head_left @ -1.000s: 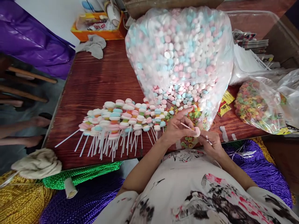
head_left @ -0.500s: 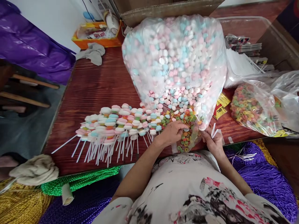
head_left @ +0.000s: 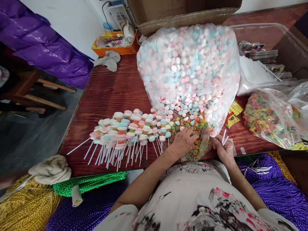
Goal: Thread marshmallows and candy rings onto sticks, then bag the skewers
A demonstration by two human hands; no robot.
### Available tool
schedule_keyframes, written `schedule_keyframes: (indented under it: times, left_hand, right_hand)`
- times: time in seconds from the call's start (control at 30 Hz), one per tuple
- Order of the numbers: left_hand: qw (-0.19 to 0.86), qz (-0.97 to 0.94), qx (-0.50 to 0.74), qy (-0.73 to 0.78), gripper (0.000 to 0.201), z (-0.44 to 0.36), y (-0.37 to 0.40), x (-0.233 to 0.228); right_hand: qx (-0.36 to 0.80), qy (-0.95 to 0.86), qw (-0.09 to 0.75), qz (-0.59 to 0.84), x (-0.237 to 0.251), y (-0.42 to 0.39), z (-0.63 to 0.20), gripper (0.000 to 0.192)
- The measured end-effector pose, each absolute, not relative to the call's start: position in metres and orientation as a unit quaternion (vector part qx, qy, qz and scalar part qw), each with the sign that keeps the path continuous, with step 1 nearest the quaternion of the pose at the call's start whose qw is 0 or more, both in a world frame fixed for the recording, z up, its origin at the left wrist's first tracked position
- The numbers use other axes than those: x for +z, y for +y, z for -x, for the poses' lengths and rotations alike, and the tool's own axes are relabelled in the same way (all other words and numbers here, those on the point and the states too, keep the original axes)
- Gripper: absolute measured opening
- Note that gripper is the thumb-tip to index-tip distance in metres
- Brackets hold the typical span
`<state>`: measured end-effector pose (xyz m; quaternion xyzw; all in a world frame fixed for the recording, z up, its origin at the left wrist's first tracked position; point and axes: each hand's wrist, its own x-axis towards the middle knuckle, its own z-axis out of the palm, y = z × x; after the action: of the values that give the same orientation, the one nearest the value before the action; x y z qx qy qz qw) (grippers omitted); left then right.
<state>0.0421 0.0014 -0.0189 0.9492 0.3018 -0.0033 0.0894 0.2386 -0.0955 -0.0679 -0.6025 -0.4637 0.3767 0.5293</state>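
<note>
Reddish-brown and wood-grained, a desk [head_left: 113,86] carries heaps of sweets as a person in a white floral-print top [head_left: 187,199] works at its near edge. The left hand [head_left: 184,142] reaches into small green, orange and yellow ring-shaped candies [head_left: 193,154]; whether its grip pinches one cannot be told. The right hand [head_left: 223,149] has its grip pressed together on a skewer with a round pink marshmallow [head_left: 212,132], slim white sticks [head_left: 225,138] jutting up from the same hand. The skewer is just beside a bulging clear plastic bag [head_left: 190,61] of pink, blue and white marshmallows. To its left, pastel marshmallow-and-ring skewers [head_left: 134,126] lie piled, handles toward the person; at right sits a clear bag of coloured rings [head_left: 260,112].
</note>
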Motion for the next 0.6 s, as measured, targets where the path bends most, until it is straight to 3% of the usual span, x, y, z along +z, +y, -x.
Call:
schedule_keyframes:
  times: [0.17,0.33,0.43,0.5,0.6]
  left_hand:
    - [0.131,-0.934,0.033,0.33,0.02,-0.047,0.0,-0.016]
    - [0.363,-0.798,0.285,0.387,0.014,-0.013,0.012,0.003]
    - [0.46,-0.661,0.359,0.471,0.017,0.022,0.035,0.022]
    - [0.447,-0.629,0.368,0.519,0.027,0.037,0.054,0.035]
    - [0.316,-0.724,0.274,0.548,0.024,0.033,0.08,0.056]
  right_hand:
    - [0.353,-0.465,0.534,0.612,-0.071,-0.098,-0.239,0.037]
    - [0.355,-0.437,0.556,0.612,-0.071,-0.102,-0.239,0.034]
    - [0.38,-0.412,0.574,0.596,-0.073,-0.103,-0.24,0.029]
    - [0.387,-0.416,0.573,0.59,-0.077,-0.104,-0.242,0.026]
    - [0.37,-0.456,0.548,0.596,-0.084,-0.104,-0.243,0.024]
